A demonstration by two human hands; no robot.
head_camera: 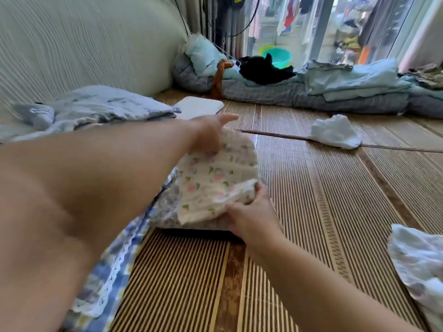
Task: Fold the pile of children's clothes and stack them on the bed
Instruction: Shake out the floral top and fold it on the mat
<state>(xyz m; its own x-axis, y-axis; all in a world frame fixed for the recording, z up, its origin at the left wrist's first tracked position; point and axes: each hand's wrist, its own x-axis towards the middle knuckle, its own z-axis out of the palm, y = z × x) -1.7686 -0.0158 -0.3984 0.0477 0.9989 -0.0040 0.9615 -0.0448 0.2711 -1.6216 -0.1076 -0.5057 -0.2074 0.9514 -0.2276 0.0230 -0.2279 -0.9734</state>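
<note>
Two bare hands are holding a small floral garment (215,178) over a bamboo mat (323,200).
The left hand (208,134) is gripping the cloth's far edge while the right hand (251,216) is pinching its near corner. The cloth is draping over a folded grey-patterned piece (165,212) on the mat. A crumpled white garment (335,131) is lying well apart beyond, and a pale garment (419,259) is sitting at the right edge.

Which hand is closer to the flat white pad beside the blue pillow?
Left. The left hand holds the floral garment just short of the white pad; the right hand grips the garment's near edge, farther away.
</note>
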